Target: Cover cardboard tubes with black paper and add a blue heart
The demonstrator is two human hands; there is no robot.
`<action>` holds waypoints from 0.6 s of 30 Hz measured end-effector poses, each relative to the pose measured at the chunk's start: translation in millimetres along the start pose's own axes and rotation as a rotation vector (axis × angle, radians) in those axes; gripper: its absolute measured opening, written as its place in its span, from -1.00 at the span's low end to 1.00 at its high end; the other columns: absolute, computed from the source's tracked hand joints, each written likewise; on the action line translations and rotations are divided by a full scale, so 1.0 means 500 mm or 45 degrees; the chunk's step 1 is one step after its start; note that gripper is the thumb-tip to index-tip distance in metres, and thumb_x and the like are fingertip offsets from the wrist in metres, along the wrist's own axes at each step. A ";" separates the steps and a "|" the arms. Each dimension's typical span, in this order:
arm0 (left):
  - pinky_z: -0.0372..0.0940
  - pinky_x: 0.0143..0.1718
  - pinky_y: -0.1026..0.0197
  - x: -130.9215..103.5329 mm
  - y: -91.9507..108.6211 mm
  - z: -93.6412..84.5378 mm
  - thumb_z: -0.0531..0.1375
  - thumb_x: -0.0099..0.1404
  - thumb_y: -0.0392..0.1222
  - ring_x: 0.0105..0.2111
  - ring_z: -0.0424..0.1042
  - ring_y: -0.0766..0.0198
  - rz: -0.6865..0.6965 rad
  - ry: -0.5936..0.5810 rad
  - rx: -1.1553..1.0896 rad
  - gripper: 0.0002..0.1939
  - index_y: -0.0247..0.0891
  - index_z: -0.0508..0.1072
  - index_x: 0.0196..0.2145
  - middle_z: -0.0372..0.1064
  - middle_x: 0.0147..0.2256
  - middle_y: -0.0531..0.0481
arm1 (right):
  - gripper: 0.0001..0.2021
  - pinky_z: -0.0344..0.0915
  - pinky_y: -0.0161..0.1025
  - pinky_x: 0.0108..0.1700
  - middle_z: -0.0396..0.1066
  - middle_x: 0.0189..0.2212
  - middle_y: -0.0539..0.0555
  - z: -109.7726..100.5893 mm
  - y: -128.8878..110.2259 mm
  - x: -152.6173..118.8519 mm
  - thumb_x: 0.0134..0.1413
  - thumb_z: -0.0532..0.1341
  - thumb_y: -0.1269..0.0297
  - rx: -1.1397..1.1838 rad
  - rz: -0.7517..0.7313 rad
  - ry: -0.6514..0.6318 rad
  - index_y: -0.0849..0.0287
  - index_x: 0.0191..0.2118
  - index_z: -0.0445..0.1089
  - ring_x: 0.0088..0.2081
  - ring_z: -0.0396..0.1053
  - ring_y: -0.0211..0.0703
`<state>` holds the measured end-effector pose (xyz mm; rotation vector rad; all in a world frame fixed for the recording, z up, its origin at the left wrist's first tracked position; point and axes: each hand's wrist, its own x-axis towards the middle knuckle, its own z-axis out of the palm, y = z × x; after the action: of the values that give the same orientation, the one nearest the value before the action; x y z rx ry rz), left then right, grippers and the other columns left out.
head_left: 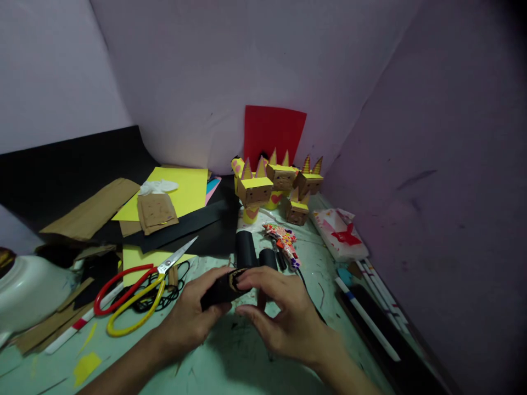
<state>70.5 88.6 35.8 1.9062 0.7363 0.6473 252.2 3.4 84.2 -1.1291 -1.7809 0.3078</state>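
My left hand [189,304] is wrapped round a black paper-covered tube [218,291], with the tube's brownish open end facing right. The fingertips of my right hand [284,307] press on the rim at that end; its thumb is held apart, just below. Right behind my hands, two more black tubes stand on the table, a taller one [246,249] and a shorter one [268,258]. A glue gun covered in colourful stickers [285,241] lies beside them, its cord running toward me past my right hand.
Scissors with red and yellow handles [158,277] lie left, over black cord. Beyond are yellow paper [185,189], cardboard [157,213] and black sheets. Several cardboard figures with pointed ears [255,195] stand at the back before red paper [274,129]. White pens [370,323] lie right.
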 end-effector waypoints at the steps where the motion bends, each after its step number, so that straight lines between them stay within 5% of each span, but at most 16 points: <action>1: 0.25 0.04 0.09 0.000 -0.001 0.001 0.18 0.18 -0.27 -0.02 0.39 0.09 0.015 0.003 0.018 -0.57 -0.17 0.33 0.03 0.41 -0.01 -0.05 | -0.76 0.42 -0.33 -0.36 0.52 -0.25 0.16 0.005 0.002 0.000 0.01 0.27 0.40 -0.014 -0.013 0.002 0.16 -0.14 0.35 -0.32 0.49 -0.17; 11: 0.25 0.03 0.10 -0.002 0.003 -0.001 0.16 0.17 -0.31 -0.05 0.40 0.11 0.128 -0.026 0.061 -0.57 -0.14 0.36 0.02 0.42 -0.03 -0.05 | -0.92 0.36 -0.37 -0.44 0.49 -0.49 0.08 0.025 0.009 0.002 0.06 0.15 0.47 -0.030 -0.039 0.026 0.19 -0.33 0.37 -0.49 0.43 -0.24; 18: 0.29 -0.03 0.10 -0.002 0.019 -0.004 0.22 0.20 -0.17 -0.08 0.42 0.06 -0.013 -0.128 -0.085 -0.59 -0.18 0.36 0.02 0.42 -0.03 -0.09 | -0.93 0.38 -0.33 -0.42 0.52 -0.47 0.08 0.021 0.005 0.008 0.04 0.22 0.42 0.003 0.007 0.080 0.18 -0.30 0.42 -0.47 0.46 -0.21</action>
<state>70.5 85.5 45.1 1.8585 0.6524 0.5591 244.4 10.4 79.7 -1.1302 -1.7221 0.2743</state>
